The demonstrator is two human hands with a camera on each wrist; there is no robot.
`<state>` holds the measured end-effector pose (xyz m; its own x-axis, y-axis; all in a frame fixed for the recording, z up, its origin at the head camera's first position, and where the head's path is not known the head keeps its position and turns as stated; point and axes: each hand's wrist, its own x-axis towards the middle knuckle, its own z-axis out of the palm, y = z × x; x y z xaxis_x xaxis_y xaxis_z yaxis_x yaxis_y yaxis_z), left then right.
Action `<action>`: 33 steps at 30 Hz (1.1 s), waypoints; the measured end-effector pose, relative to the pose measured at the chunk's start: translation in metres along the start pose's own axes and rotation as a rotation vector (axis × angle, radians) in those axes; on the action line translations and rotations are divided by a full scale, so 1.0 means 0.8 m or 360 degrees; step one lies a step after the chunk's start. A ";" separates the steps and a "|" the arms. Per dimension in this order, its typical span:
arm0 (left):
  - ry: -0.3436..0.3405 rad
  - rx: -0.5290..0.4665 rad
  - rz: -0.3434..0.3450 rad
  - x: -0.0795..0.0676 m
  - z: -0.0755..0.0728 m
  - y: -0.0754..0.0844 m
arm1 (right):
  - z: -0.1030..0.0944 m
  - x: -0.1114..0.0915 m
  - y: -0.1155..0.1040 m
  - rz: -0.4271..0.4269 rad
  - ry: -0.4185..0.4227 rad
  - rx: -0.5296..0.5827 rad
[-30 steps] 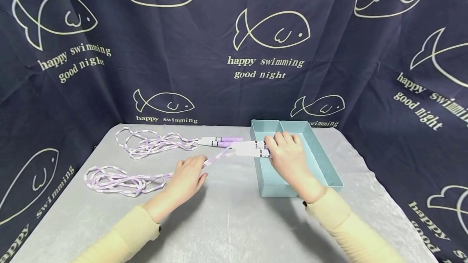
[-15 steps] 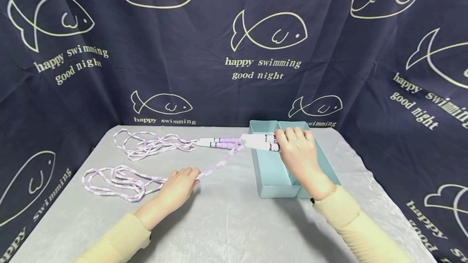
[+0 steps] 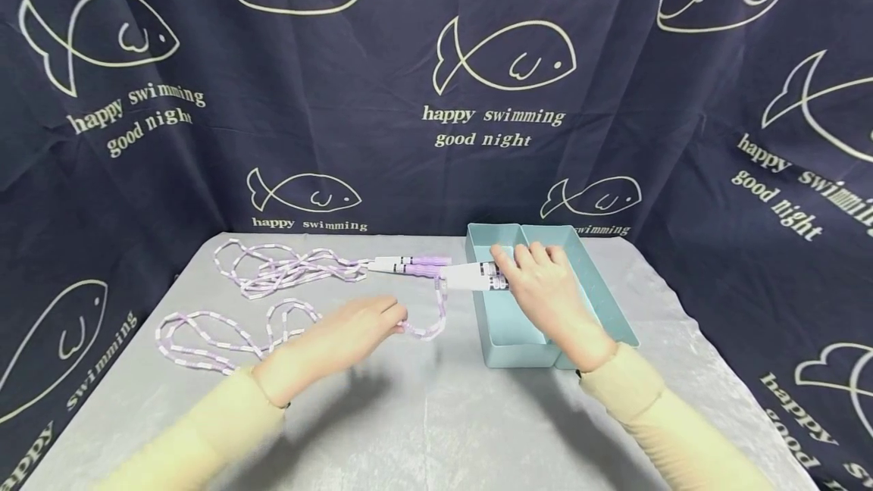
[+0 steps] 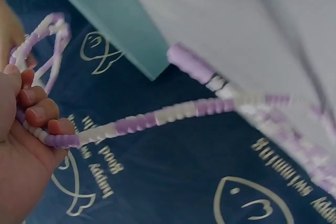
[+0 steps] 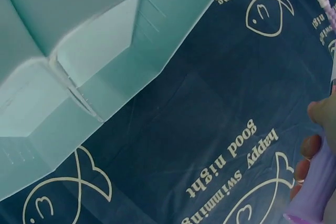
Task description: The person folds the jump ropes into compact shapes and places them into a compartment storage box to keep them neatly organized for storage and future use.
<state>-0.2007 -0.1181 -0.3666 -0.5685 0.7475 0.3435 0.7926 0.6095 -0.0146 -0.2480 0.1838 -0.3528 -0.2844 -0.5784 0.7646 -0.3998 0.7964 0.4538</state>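
My right hand grips the two handles of a purple-and-white beaded jump rope, over the teal box. In the right wrist view its fingers wrap a purple grip. With curled fingers, my left hand holds the rope's beaded cord. Between the hands, a short stretch of cord hangs in a slack bend. The rest of that cord trails in loose loops at the left, partly hidden by the left forearm. Behind it lies a second jump rope, its handles pointing right.
The teal box stands at the table's right side, with a divider running through it. A grey cloth covers the table. A dark blue curtain with fish drawings hangs behind and at both sides.
My left hand moved slightly back left, then right and up, pulling the cord; the near loops spread out and the stretch between the hands slackened. My right hand moved right, then back left.
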 end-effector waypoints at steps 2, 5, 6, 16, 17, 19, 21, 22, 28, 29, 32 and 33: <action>0.0015 -0.0011 0.0023 0.010 -0.011 0.001 | 0.000 -0.001 -0.004 -0.0043 -0.0045 0.0036; 0.0060 0.0002 0.0090 0.026 -0.025 0.002 | 0.002 -0.003 -0.010 -0.0105 -0.0063 0.0087; 0.0076 0.0018 0.0112 0.031 -0.028 0.002 | 0.003 -0.003 -0.012 -0.0122 -0.0062 0.0104; -0.0009 -0.0083 -0.0064 0.080 -0.036 -0.004 | 0.001 -0.001 -0.030 -0.0222 -0.0178 0.0152; -0.0008 -0.0127 -0.0097 0.083 -0.034 -0.006 | 0.000 0.000 -0.032 -0.0235 -0.0191 0.0146; -0.0010 -0.0192 -0.0157 0.089 -0.031 -0.009 | -0.002 0.001 -0.034 -0.0257 -0.0199 0.0139; -0.0011 -0.0241 -0.0197 0.096 -0.028 -0.012 | -0.003 0.002 -0.036 -0.0275 -0.0190 0.0146; -0.0012 -0.0265 -0.0218 0.099 -0.026 -0.013 | -0.004 0.002 -0.037 -0.0283 -0.0180 0.0158; 0.0022 -0.0290 -0.0223 0.114 -0.017 -0.016 | -0.007 0.008 -0.041 -0.0344 -0.0024 0.0292; 0.0033 -0.0285 -0.0211 0.115 -0.016 -0.016 | -0.008 0.009 -0.041 -0.0357 0.0016 0.0311; 0.0071 -0.0291 -0.0172 0.116 -0.015 -0.016 | -0.010 0.012 -0.042 -0.0383 0.0105 0.0353; 0.0079 -0.0290 -0.0162 0.116 -0.014 -0.016 | -0.011 0.013 -0.042 -0.0388 0.0115 0.0356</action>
<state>-0.2613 -0.0593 -0.3239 -0.6397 0.6678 0.3806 0.7609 0.6202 0.1908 -0.2298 0.1525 -0.3563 -0.0977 -0.7269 0.6798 -0.6321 0.5729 0.5217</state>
